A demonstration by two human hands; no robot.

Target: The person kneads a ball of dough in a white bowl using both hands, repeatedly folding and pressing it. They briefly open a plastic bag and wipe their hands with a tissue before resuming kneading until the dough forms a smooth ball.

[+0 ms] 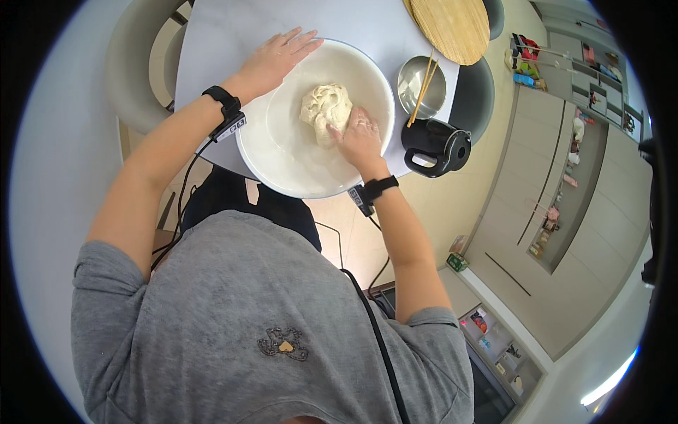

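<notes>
A lump of pale, rough dough (pixel 326 108) lies in a large white basin (pixel 275 159) with a blue rim, on the table before me. My right hand (pixel 361 135) is inside the basin against the dough's right side, its thumb reaching over the lower part and the fingers curled along the edge. My left hand (pixel 283 55) rests over the basin's upper left rim, fingers spread, away from the dough and holding nothing. Bits of flour or dough cling to both hands. Each wrist wears a black strap with a small cabled device.
Right of the basin, a steel bowl (pixel 408 87) has a pair of wooden chopsticks (pixel 424 93) across it. A black electric kettle (pixel 437 146) stands close by. A round bamboo board (pixel 453 26) lies at the table's upper right. Grey chairs (pixel 124 69) flank the marbled table (pixel 222 26).
</notes>
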